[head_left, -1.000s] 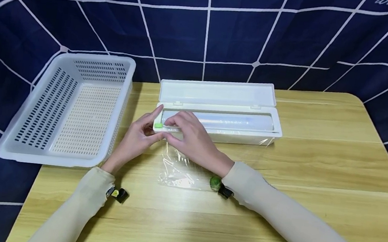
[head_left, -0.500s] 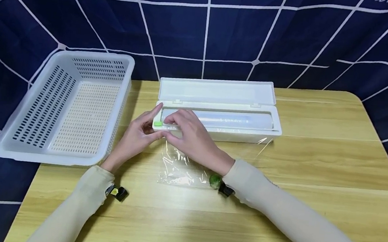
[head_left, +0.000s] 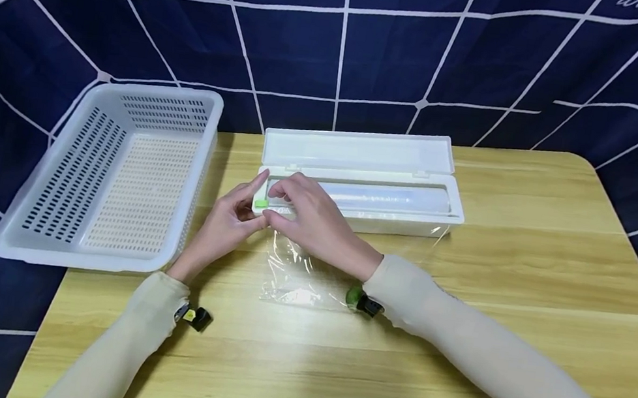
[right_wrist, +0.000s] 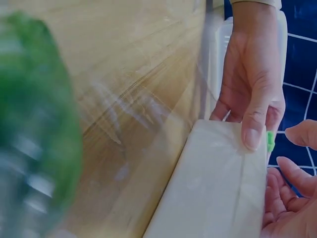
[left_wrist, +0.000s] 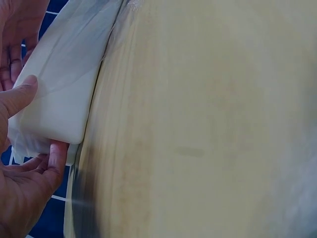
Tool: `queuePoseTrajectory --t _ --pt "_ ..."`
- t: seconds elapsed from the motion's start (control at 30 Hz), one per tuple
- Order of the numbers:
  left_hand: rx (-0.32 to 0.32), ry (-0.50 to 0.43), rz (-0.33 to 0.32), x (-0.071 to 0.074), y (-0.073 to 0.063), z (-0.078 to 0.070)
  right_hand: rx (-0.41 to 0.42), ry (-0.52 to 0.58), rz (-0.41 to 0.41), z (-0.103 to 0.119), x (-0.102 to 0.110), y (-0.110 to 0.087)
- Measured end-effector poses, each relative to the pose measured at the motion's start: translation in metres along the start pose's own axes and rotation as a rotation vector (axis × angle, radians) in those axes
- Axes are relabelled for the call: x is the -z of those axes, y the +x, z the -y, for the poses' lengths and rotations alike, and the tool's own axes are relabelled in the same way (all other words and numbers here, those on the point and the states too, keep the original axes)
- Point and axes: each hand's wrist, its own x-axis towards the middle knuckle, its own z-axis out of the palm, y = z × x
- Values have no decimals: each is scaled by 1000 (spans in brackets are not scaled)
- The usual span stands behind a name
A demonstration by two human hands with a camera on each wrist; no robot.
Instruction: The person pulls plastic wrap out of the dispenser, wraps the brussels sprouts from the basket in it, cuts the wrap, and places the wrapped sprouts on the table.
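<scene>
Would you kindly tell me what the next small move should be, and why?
Probably the right hand should pinch the green slider: it is right beside it, apparently not touching, while clear film runs over the front edge of the box onto the table, and the left hand holds the box's left end.

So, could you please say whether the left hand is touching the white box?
Touching: the right wrist view shows the left hand with its thumb on the white box.

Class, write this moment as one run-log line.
left hand: holds white box at left end; right hand: beside green tab; lid: open; clear film: over box front and table
</scene>
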Motion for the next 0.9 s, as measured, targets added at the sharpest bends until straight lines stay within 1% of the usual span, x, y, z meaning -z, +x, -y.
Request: queuePoseTrajectory --t 0.33,0.73,0.9 --pt "0 -5 4 0 0 1 -23 -5 12 0 -6 10" --pt "-15 -17 0 1 -1 4 -16 -6 35 2 -11 17" --pt "-19 -22 -5 2 -1 3 0 -40 42 3 -14 20"
